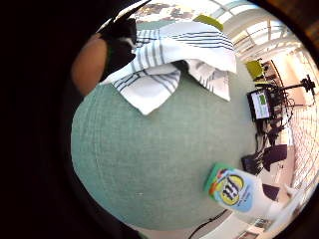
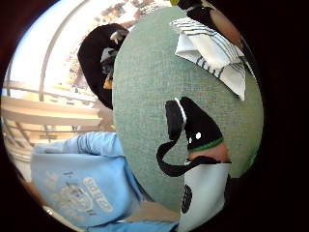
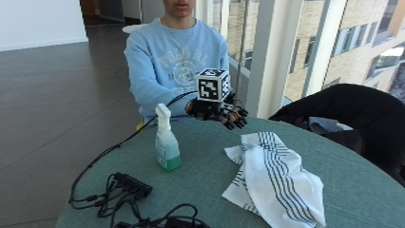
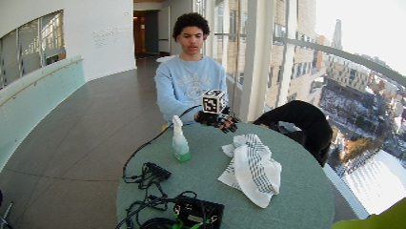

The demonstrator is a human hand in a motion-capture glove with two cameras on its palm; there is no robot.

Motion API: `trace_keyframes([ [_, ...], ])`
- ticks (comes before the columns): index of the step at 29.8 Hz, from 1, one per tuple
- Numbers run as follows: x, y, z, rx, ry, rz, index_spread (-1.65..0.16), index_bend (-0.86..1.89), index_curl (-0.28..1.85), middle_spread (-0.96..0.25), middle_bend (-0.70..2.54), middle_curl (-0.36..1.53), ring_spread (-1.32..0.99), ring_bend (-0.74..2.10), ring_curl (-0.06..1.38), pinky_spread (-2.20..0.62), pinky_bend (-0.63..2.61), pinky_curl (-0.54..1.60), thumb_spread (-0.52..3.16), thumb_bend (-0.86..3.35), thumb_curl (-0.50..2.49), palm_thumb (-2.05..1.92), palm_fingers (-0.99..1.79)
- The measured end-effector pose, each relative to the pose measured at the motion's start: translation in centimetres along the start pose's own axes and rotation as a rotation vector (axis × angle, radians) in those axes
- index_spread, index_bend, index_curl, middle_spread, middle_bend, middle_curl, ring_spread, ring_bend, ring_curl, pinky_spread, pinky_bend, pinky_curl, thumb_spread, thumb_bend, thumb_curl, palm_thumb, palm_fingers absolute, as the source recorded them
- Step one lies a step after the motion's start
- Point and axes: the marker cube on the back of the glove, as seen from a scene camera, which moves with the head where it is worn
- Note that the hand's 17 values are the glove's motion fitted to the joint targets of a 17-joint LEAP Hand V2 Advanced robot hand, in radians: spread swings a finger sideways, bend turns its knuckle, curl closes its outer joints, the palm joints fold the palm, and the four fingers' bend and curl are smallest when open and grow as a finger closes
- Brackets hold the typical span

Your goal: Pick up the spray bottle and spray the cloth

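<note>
While the gloved right hand [image 3: 218,113] is held above the table at upper centre with fingers loosely spread and holding nothing, the spray bottle [image 3: 167,140] at centre left is judged yet to be reached and gripped.

Daylit glazed corridor [image 4: 298,62] — dark floor [image 4: 70,157], round green table [image 4: 298,191].

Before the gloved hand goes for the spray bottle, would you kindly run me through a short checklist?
1. Spray bottle upright on the table: ok.
2. Right hand holds nothing, fingers loosely curled above the table edge: ok.
3. Path from hand to bottle unobstructed: ok.
4. Cloth lies crumpled on the table, apart from the bottle: ok.
5. Nozzle direction: cannot tell.
6. Cables lie near the bottle's base but apart from it: ok.
</note>
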Motion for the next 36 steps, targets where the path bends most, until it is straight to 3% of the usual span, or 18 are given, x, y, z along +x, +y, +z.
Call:
trace_keyframes([
  [11,-0.8,2.3,-1.4,0.068,-0.002,0.011,-0.42,0.15,0.22,-0.09,0.32,0.32,-0.03,0.35,0.26,0.20,0.33,0.28,1.15,0.17,0.27,0.61,0.56],
  [29,1.4,16.9,-2.5,0.191,-0.002,0.162,-0.41,0.13,0.25,-0.10,0.31,0.36,-0.03,0.30,0.28,0.20,0.29,0.31,1.11,0.00,0.27,0.56,0.59],
  [36,3.8,21.5,-2.2,0.267,-0.199,0.250,-0.40,0.12,0.24,-0.10,0.29,0.36,-0.04,0.33,0.29,0.20,0.28,0.32,1.11,-0.02,0.27,0.57,0.61],
])
